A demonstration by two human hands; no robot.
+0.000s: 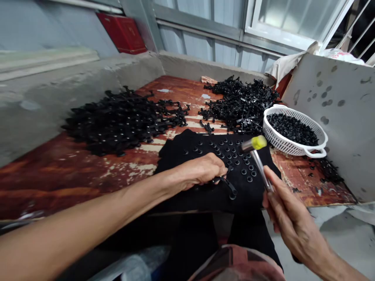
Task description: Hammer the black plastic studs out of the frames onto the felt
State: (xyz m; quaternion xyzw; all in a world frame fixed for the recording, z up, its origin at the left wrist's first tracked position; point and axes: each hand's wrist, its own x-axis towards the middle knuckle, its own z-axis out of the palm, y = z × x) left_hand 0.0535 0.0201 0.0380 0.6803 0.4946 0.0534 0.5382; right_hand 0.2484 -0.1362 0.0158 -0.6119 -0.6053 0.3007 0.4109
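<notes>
My left hand [209,168] is closed on a curved black handle-like part [230,186] with rounded ends, low over a black cloth [202,201]. The fingers hide some of that part. In my right hand [288,210] is a small mallet [260,164] with a metal shaft and a yellow-tipped head, raised above the cloth's right side. Several small round black caps [244,171] lie spread over the cloth, just beyond my left hand and under the mallet head.
A large heap of black parts [117,121] lies at the left, another heap [243,97] at the back right. A white basket [318,130] of small black pieces stands on the right. A concrete ledge [88,78] and grey panel [334,101] border the worn red-brown tabletop [67,171].
</notes>
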